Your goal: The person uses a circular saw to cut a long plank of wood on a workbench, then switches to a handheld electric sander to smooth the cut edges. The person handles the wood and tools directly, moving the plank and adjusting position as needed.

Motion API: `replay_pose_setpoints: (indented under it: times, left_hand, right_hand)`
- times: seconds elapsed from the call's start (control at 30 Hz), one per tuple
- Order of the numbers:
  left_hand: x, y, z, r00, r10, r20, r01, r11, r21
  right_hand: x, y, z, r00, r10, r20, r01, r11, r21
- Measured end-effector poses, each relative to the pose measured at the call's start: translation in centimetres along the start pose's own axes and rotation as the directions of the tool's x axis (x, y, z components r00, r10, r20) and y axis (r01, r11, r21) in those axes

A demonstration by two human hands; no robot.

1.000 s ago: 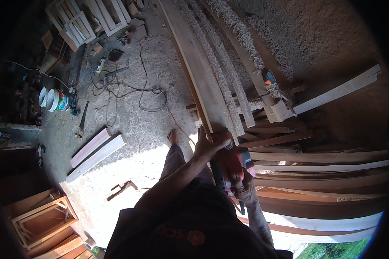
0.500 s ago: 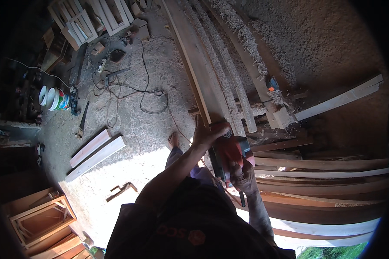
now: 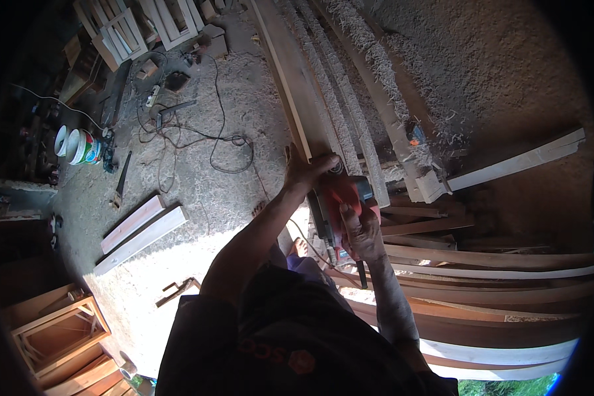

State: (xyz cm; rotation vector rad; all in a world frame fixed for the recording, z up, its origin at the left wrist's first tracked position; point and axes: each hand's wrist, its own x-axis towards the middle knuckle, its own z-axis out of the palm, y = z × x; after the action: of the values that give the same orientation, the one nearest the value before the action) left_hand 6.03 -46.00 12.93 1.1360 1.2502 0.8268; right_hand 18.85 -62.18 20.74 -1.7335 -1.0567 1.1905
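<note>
A red and black electric planer [image 3: 334, 200] rests on the near end of a long wooden board [image 3: 293, 76]. My right hand [image 3: 363, 232] is wrapped round the planer's rear handle. My left hand [image 3: 302, 173] grips at the front, its thumb on the planer's front knob and its fingers down along the board's left edge, partly hidden. The planer's underside cannot be seen. From its rear hangs a dark cord [image 3: 362, 274].
Shaving-covered strips [image 3: 353, 112] lie right of the board. Several planks [image 3: 488, 270] are stacked at the right. On the floor at left lie a tangled cable [image 3: 228, 142], two short boards [image 3: 142, 239] and a handsaw [image 3: 123, 178]. White buckets [image 3: 79, 146] stand farther left.
Both hands and the planer have moved slightly forward and left along the board. One of my feet now shows below the planer's left side.
</note>
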Motion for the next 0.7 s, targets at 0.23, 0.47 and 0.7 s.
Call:
replay_pose_setpoints:
  times: [0.23, 0.47, 0.7]
  left_hand:
    - [5.3, -0.7, -1.1, 0.999, 0.016, 0.051, -0.012, 0.997, -0.070]
    - [1.4, -11.3, -0.8, 0.916, -0.400, -0.018, 0.348, 0.816, -0.462]
    - [-11.9, -17.9, 1.2, 0.246, -0.262, 0.933, 0.004, 0.963, 0.270]
  right_hand:
    - [5.5, -0.1, 1.0, 1.000, -0.009, 0.003, 0.009, 1.000, -0.019]
    - [11.1, -1.9, 2.4, 0.984, -0.166, -0.060, 0.161, 0.984, -0.078]
    - [14.7, -4.6, 3.6, 1.000, -0.017, 0.025, 0.013, 0.991, 0.137]
